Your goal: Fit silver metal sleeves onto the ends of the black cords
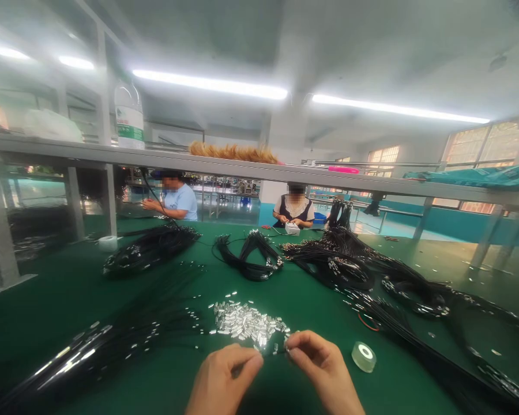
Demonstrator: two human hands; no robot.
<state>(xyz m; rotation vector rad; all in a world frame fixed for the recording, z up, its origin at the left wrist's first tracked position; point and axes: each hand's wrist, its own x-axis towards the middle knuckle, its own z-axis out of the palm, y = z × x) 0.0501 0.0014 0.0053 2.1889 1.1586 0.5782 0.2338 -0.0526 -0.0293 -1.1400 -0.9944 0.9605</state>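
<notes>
My left hand (224,377) and my right hand (318,366) are close together at the front edge of the green table (69,300). Each pinches something small between thumb and fingers; a thin black cable seems to run between them, and a tiny silver piece shows at my right fingertips. Just beyond my hands lies a heap of small silver metal shells (246,324). A bundle of black cables with silver ends (95,349) fans out to my left.
A roll of clear tape (364,355) lies right of my right hand. More black cable bundles lie at mid table (251,259) and along the right (398,282). Two other people (179,199) (294,208) work at the far side. A shelf (242,167) spans overhead.
</notes>
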